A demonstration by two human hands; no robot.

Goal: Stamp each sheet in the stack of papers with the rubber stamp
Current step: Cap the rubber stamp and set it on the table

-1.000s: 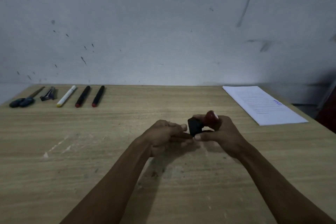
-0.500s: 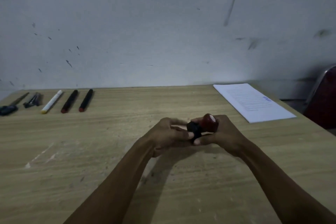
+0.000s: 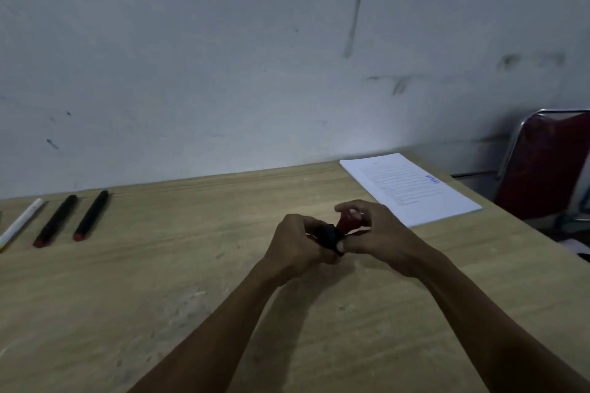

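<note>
A small rubber stamp (image 3: 332, 233) with a black base and a dark red knob is held between both hands above the middle of the wooden table (image 3: 159, 297). My right hand (image 3: 380, 236) wraps the red knob. My left hand (image 3: 297, 246) pinches the black base from the left. The stack of white printed papers (image 3: 412, 188) lies at the table's far right corner, with a blue stamp mark near its right edge. The stamp's underside is hidden.
Two black markers with red ends (image 3: 57, 220) (image 3: 91, 215) and a white pen (image 3: 20, 225) lie at the far left of the table. A red chair (image 3: 542, 166) with a metal frame stands past the table's right edge. A grey wall rises behind.
The view has swung to the right, so the pens slid left and the red chair came into sight. Both hands stayed together on the stamp, the left closing more over its base.
</note>
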